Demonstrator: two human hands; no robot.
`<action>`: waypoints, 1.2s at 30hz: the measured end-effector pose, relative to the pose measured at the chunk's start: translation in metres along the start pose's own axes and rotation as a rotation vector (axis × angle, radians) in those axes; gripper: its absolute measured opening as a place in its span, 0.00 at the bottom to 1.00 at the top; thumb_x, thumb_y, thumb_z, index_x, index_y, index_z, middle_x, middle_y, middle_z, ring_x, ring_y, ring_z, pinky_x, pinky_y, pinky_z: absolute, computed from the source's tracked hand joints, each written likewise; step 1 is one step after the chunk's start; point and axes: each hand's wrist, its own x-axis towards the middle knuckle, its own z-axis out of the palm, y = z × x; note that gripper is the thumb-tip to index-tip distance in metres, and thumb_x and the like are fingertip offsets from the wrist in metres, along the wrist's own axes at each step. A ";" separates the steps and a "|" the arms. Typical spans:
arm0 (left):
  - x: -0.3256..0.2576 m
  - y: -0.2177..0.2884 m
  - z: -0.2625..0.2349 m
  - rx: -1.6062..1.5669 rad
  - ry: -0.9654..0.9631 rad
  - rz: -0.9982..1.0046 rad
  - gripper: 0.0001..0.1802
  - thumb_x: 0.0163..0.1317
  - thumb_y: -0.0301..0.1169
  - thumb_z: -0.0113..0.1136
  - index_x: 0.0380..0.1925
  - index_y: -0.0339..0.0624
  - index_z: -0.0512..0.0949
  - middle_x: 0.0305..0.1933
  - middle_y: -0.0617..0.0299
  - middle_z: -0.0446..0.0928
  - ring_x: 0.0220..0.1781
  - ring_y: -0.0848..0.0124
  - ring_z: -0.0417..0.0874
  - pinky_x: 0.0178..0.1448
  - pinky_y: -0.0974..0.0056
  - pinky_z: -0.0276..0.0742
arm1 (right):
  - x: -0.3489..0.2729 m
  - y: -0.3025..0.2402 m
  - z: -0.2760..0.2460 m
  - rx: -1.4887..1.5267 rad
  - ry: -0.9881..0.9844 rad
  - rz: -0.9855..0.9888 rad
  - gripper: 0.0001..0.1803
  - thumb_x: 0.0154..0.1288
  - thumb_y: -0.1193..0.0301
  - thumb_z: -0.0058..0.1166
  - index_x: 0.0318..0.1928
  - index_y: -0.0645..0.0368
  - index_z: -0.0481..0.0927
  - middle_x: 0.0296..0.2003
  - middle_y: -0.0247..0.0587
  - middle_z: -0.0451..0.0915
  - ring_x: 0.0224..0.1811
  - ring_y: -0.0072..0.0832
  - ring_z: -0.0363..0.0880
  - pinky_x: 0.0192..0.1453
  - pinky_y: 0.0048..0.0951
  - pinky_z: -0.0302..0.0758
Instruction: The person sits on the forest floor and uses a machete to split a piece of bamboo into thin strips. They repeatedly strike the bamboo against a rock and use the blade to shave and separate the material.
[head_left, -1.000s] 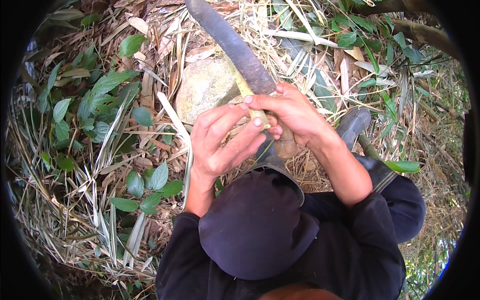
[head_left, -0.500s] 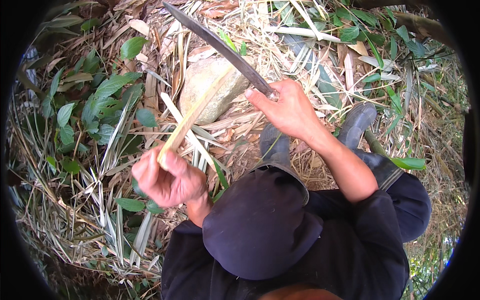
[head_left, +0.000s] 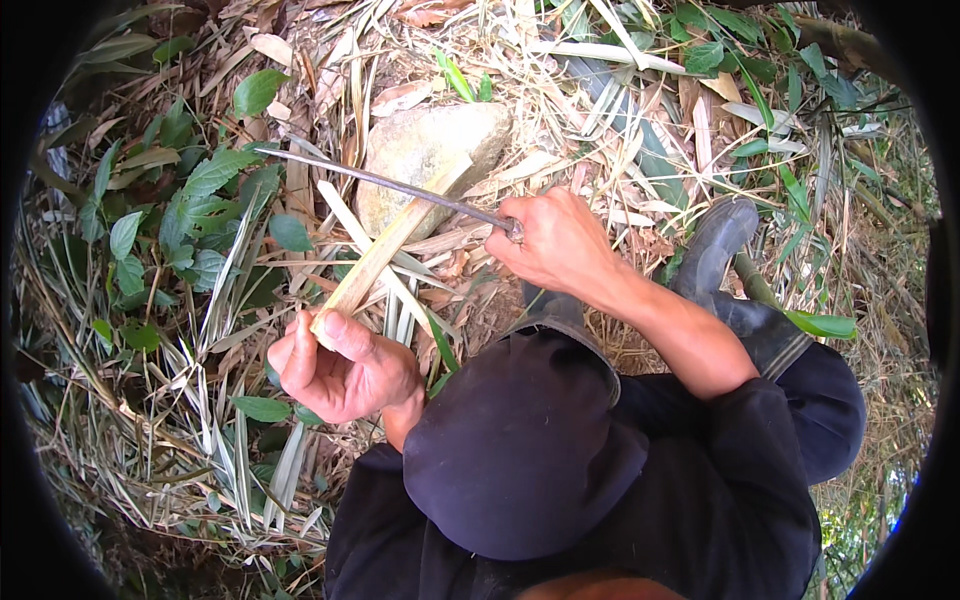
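Observation:
Pinched between the thumb and fingers of my left hand (head_left: pixel 345 372) is the near end of a pale yellowish split strip (head_left: pixel 378 258), perhaps bamboo. It slants up and to the right, its far end over a rounded tan stone (head_left: pixel 425 150). My right hand (head_left: pixel 558 240) is closed around the handle of a long machete (head_left: pixel 370 178); the handle is mostly hidden by the fingers. The blade points left, seen nearly edge-on, and crosses the strip near its far end. Whether blade and strip touch, I cannot tell.
Dry leaves and straw-like litter (head_left: pixel 560 115) cover the ground. Green leafy plants (head_left: pixel 205 205) grow at the left. Another pale strip (head_left: pixel 375 265) lies beyond my left hand. My dark boots (head_left: pixel 715 250) and dark-clothed knee (head_left: pixel 520 440) are close below the work.
The machete has swung down and left, from pointing up-left to lying across the strip, and its blade has turned edge-on. My right hand has dropped slightly. The left hand keeps its hold.

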 end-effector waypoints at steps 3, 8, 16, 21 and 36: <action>0.000 0.002 -0.001 -0.025 -0.006 0.026 0.09 0.63 0.22 0.62 0.42 0.31 0.74 0.35 0.57 0.69 0.36 0.70 0.70 0.41 0.67 0.68 | -0.001 -0.003 -0.001 0.014 0.009 -0.121 0.16 0.56 0.62 0.55 0.26 0.65 0.82 0.12 0.55 0.72 0.17 0.52 0.76 0.28 0.47 0.77; -0.002 -0.002 -0.004 0.039 -0.047 -0.031 0.09 0.65 0.23 0.61 0.42 0.32 0.74 0.34 0.58 0.68 0.36 0.70 0.70 0.40 0.67 0.69 | 0.003 -0.002 0.001 0.060 -0.009 -0.050 0.16 0.53 0.62 0.56 0.27 0.65 0.83 0.11 0.55 0.72 0.15 0.50 0.75 0.26 0.45 0.76; -0.003 -0.001 -0.010 0.000 -0.089 -0.053 0.09 0.67 0.24 0.60 0.43 0.33 0.71 0.36 0.59 0.67 0.38 0.69 0.72 0.41 0.68 0.72 | 0.007 -0.014 -0.007 0.107 -0.091 -0.083 0.17 0.54 0.61 0.55 0.26 0.64 0.84 0.13 0.55 0.75 0.17 0.50 0.78 0.28 0.46 0.78; -0.012 -0.005 -0.030 0.004 -0.029 -0.224 0.10 0.66 0.25 0.62 0.42 0.33 0.72 0.39 0.57 0.69 0.41 0.70 0.73 0.46 0.66 0.72 | 0.009 -0.018 -0.006 0.046 -0.165 -0.170 0.18 0.54 0.59 0.56 0.25 0.63 0.84 0.15 0.55 0.77 0.18 0.50 0.79 0.29 0.46 0.79; -0.020 0.029 -0.023 -0.128 -0.173 -0.327 0.12 0.62 0.25 0.67 0.41 0.37 0.74 0.33 0.58 0.71 0.38 0.65 0.76 0.44 0.64 0.74 | 0.024 0.016 0.008 0.335 -0.088 0.083 0.15 0.51 0.65 0.53 0.20 0.68 0.77 0.08 0.47 0.69 0.10 0.31 0.68 0.17 0.38 0.69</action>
